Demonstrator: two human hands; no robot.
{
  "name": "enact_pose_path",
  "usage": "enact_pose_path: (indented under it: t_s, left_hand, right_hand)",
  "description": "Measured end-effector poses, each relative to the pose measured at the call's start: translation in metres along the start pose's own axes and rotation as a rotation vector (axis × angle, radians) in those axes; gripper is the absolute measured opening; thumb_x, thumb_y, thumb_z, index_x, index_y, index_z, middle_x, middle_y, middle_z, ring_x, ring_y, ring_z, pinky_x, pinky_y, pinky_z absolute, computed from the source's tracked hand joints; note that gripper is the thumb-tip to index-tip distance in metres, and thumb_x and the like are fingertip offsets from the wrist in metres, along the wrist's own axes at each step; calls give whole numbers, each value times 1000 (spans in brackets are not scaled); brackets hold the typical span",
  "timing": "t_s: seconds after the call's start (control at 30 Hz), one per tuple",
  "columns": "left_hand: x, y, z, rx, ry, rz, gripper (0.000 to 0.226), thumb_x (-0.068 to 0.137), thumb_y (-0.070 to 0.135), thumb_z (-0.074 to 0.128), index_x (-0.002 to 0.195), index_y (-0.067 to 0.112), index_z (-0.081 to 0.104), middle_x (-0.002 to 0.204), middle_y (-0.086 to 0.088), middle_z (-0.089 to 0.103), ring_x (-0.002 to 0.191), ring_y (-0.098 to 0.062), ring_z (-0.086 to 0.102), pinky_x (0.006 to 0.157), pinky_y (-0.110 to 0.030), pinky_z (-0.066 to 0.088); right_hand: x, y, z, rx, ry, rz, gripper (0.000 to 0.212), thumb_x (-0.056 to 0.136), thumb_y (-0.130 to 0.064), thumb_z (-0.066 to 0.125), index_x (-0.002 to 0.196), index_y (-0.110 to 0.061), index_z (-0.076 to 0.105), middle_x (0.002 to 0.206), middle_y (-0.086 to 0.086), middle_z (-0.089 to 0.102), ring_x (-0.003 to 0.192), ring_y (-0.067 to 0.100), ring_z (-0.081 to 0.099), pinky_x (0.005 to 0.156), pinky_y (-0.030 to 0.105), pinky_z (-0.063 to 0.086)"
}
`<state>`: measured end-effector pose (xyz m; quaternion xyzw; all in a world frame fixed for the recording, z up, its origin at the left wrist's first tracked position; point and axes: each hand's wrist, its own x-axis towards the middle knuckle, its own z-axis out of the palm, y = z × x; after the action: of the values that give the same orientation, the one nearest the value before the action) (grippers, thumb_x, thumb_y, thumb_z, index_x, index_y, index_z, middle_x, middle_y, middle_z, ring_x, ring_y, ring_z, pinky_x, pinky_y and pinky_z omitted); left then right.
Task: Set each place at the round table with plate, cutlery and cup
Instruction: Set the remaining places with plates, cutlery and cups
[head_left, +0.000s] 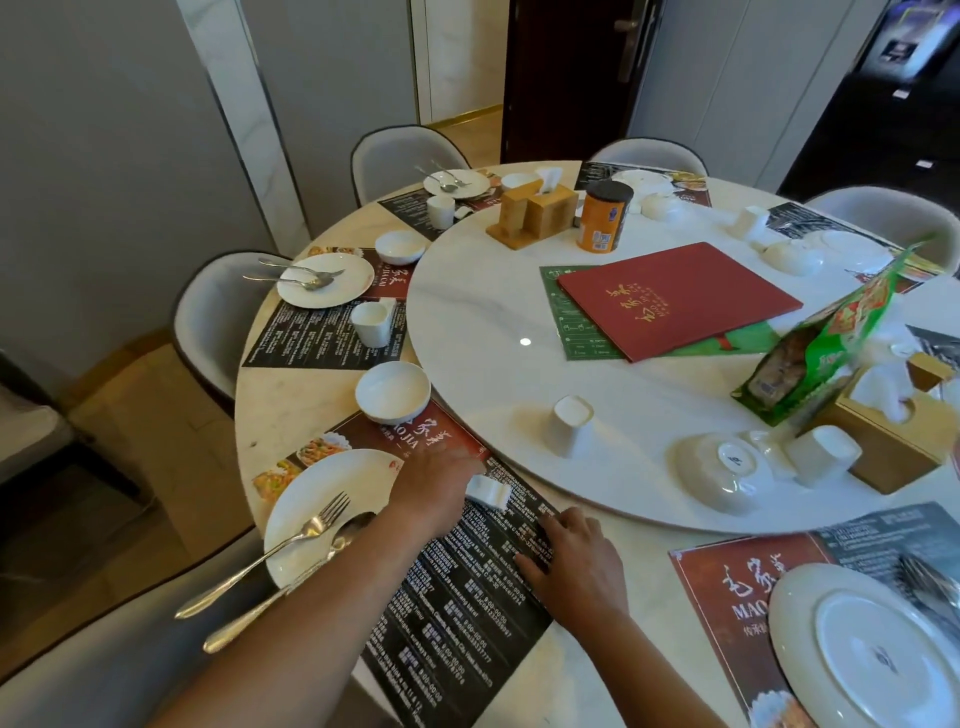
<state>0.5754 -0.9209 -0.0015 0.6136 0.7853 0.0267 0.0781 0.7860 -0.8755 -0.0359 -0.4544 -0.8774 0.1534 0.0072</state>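
2 hands (439, 480) (574, 558) on placemat (467, 597); left maybe touching rest (488, 491).

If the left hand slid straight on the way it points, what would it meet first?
Probably the white rest that the left hand already touches, then the turntable's edge; depth is unclear.

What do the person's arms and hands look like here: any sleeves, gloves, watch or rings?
Both forearms are bare as far as the frame shows; no sleeve edge is visible. The left hand and right hand wear no gloves. No watch, bracelet or ring shows on either wrist or on the fingers that can be seen. No markings are visible.
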Motion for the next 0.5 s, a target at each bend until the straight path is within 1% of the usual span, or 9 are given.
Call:
enact_pose_path:
  t_s: [0.07,0.17,0.3,0.4,0.5]
  left_hand:
    - [-3,4,5,19,-10,14,49,85,3,64,127,29,62,122,5,60,117,-22,49,102,-42,36]
    - [-5,6,9,43,-4,23,46,86,0,61,122,28,64,116,3,60,113,-23,50,98,-40,39]
    - [-4,6,11,30,-14,2,43,88,1,61,122,27,64,111,-2,59,109,-27,51,93,-39,43]
    - [-1,5,12,38,-24,-5,40,90,5,61,123,27,64,112,-3,61,109,-27,52,93,-38,42]
    - [2,4,14,52,-17,-15,41,92,3,60,126,27,64,115,-3,64,110,-27,54,94,-38,43]
  right_hand:
    - [-6,-1,0,-27,-28,4,68,88,-69,50,145,-32,44,137,-5,47,123,18,45,98,35,46]
    - [-9,-3,-1,-7,-59,14,71,89,-65,53,150,-31,38,144,-5,43,129,19,42,103,36,45]
    - [-9,-6,-3,-6,-85,23,73,89,-62,57,150,-29,37,145,-4,41,129,19,42,102,36,47]
    - [-9,-6,-4,-16,-82,18,73,88,-62,58,150,-28,38,144,-3,42,128,19,42,101,36,47]
    - [-7,-4,-6,-21,-85,2,73,87,-62,59,148,-28,40,142,-4,43,127,19,43,99,35,48]
